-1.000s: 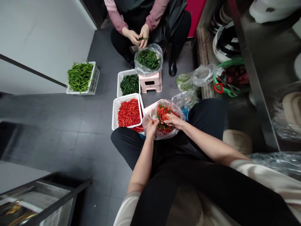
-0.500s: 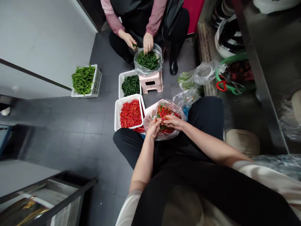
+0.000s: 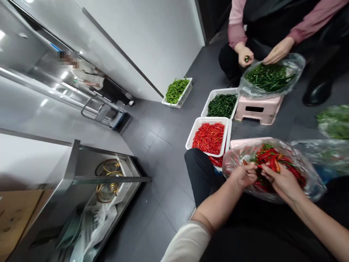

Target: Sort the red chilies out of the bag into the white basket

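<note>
Dark grey tiled floor (image 3: 160, 160), bounded at its far edge by a pale wall panel (image 3: 152, 40); items logged from my remote post as follows.

One white basket (image 3: 186, 95) of light-green chillies, by the panel's foot. One shallow basket (image 3: 204, 109) of dark-green chillies, at the left edge of a pink stool (image 3: 267, 112). One basket (image 3: 190, 136) of short red chillies, at the near edge of the last.

One clear bag (image 3: 298, 65) of green chillies, on the stool's top; a co-worker's hands (image 3: 279, 51) are at its rim.

One wide clear bag (image 3: 231, 160), nearest me, overlapping the near edge of a pink surface (image 3: 252, 141); it contains red chillies (image 3: 293, 168), some with green stems.

My left hand (image 3: 244, 175), over the bag's left part: fingers pinched on a chilli, its orange-red tip (image 3: 244, 162) protruding. My right hand (image 3: 283, 180), over the middle: thumb and fingers clamped on several red chillies.
</note>
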`<state>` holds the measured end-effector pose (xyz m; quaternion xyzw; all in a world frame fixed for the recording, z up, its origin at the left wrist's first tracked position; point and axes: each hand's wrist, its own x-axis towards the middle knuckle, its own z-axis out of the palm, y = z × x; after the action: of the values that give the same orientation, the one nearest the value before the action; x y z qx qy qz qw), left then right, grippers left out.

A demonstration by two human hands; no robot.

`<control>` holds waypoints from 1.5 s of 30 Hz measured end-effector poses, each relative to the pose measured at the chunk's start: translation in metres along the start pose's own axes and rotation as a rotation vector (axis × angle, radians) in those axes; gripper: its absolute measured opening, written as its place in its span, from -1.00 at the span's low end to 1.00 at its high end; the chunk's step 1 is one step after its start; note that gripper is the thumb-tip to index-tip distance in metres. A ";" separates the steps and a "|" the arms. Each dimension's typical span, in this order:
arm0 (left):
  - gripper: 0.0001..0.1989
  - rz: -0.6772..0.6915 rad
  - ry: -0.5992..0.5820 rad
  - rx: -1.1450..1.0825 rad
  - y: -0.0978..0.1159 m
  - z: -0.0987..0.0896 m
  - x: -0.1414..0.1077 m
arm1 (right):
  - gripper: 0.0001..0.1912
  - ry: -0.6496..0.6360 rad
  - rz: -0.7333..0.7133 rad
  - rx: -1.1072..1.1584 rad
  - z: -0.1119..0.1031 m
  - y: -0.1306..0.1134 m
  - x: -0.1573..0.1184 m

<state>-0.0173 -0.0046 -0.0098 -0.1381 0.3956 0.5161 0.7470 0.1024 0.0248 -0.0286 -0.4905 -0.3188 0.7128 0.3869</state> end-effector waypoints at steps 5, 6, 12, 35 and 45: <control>-0.90 0.092 -0.047 -0.100 -0.006 -0.003 -0.002 | -0.74 -0.004 0.103 0.129 -0.004 0.021 0.011; -0.89 0.108 -0.087 -0.089 -0.005 -0.002 -0.003 | -0.75 -0.007 0.124 0.144 -0.005 0.025 0.013; -0.73 0.184 0.001 0.522 0.012 0.007 -0.014 | -0.67 0.066 0.126 0.159 -0.008 0.007 0.002; -0.92 0.788 0.175 1.328 -0.009 -0.002 -0.008 | -0.61 -0.113 0.282 -0.080 -0.008 -0.006 -0.006; -0.67 0.624 0.055 1.124 -0.006 -0.006 0.004 | -0.78 -0.017 0.297 0.092 -0.008 -0.014 -0.009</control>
<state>-0.0140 -0.0082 -0.0177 0.3826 0.6464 0.4193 0.5099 0.1152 0.0249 -0.0157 -0.5078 -0.2129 0.7803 0.2966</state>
